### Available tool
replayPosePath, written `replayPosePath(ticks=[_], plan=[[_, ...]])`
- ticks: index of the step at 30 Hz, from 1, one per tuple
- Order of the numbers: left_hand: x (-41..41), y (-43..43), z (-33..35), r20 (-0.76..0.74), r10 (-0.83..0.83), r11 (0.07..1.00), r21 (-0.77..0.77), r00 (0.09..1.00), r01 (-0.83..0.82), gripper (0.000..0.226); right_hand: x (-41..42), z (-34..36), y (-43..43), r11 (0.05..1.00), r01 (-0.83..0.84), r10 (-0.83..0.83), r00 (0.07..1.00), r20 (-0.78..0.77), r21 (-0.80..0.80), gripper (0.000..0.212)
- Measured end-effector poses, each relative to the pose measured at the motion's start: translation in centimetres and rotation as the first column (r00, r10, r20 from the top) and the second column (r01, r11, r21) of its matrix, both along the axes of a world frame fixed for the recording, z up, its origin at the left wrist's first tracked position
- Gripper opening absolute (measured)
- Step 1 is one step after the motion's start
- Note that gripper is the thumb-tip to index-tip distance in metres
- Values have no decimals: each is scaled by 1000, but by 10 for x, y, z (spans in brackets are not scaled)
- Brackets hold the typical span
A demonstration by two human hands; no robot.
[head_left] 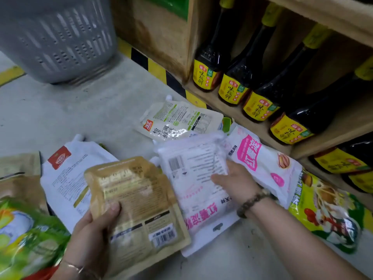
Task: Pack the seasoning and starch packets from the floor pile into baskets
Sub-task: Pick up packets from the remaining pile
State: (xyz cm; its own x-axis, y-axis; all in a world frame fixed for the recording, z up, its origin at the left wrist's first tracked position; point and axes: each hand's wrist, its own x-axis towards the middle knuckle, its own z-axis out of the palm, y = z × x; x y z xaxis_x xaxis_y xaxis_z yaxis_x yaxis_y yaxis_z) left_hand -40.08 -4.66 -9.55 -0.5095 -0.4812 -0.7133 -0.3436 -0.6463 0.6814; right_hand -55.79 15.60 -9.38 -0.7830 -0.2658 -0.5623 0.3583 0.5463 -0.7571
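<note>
My left hand (90,235) grips a tan seasoning pouch (137,201) by its lower left edge, thumb on top, back side up with a barcode showing. My right hand (234,182) holds a white and pink starch packet (193,178) at its right edge, lifted slightly over the pile. A second pink starch packet (262,162) lies just right of it. A white spouted pouch (175,122) lies further back, and another white pouch with a red logo (68,170) lies left of the tan one. A grey slotted basket (58,39) stands at the far left.
A wooden shelf (314,126) on the right holds a row of dark sauce bottles (238,77) with yellow labels. Green packets lie at the lower left (26,235) and a yellow-green one at the lower right (327,213). Yellow-black tape (153,65) marks the shelf base on the grey floor.
</note>
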Motion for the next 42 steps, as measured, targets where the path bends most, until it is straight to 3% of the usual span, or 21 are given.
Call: replayPosePath(ticks=[4, 8, 15, 17, 21, 25, 30, 37, 42], plan=[[-1, 9, 12, 37, 8, 997, -74, 999, -6, 14, 13, 15, 12, 979, 165, -170, 985, -39, -116, 26], [6, 21, 57, 49, -72, 991, -109, 996, 77, 15, 41, 53, 26, 968, 239, -243, 969, -50, -75, 32], [34, 64, 180, 43, -221, 974, -50, 974, 223, 26, 108, 174, 79, 902, 431, -429, 902, 55, -29, 29], [40, 75, 212, 41, -245, 969, -32, 969, 246, 32, 124, 209, 94, 891, 453, -452, 891, 52, -19, 30], [47, 96, 270, 41, -334, 938, -84, 942, 337, 16, 146, 273, 124, 867, 497, -496, 868, 20, -31, 31], [50, 121, 311, 3, -357, 934, -38, 934, 357, 23, 163, 319, 154, 826, 562, -564, 826, -18, -49, 31], [53, 173, 345, -60, -454, 890, -76, 889, 449, 42, 180, 357, 205, 783, 617, -622, 778, -83, -84, 27], [64, 279, 358, -107, -550, 835, -85, 828, 544, 30, 219, 387, 313, 737, 676, -668, 726, -164, -9, 28], [66, 368, 369, -109, -688, 723, -193, 717, 664, 22, 247, 403, 406, 646, 751, -692, 652, -310, 137, 25]])
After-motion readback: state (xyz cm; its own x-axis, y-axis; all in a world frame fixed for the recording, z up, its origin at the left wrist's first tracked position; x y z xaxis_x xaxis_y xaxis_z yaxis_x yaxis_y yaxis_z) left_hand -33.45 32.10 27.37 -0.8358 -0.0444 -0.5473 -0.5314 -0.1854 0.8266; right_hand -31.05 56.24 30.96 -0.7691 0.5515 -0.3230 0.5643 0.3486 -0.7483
